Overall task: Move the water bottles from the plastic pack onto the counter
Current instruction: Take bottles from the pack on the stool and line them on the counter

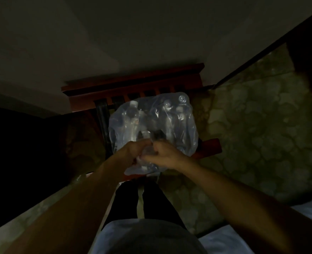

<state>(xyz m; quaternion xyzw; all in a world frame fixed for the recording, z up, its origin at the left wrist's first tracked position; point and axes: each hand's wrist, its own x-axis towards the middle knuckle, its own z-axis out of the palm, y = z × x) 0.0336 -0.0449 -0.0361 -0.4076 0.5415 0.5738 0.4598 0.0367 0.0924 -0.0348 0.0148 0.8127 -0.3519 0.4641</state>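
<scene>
left hand [133, 150], right hand [163, 153], both gripping plastic pack [184, 129]

bottles [133, 116] blurry in wrap | count n/a | fingers [148, 143] dim, grip unclear

Below me a red wooden chair [133, 83] stands against a pale wall [115, 33]. A green patterned carpet [252, 134] spreads to my right. My dark trousers [126, 202] show underneath, and white bedding [307, 209] lies nearby.
</scene>
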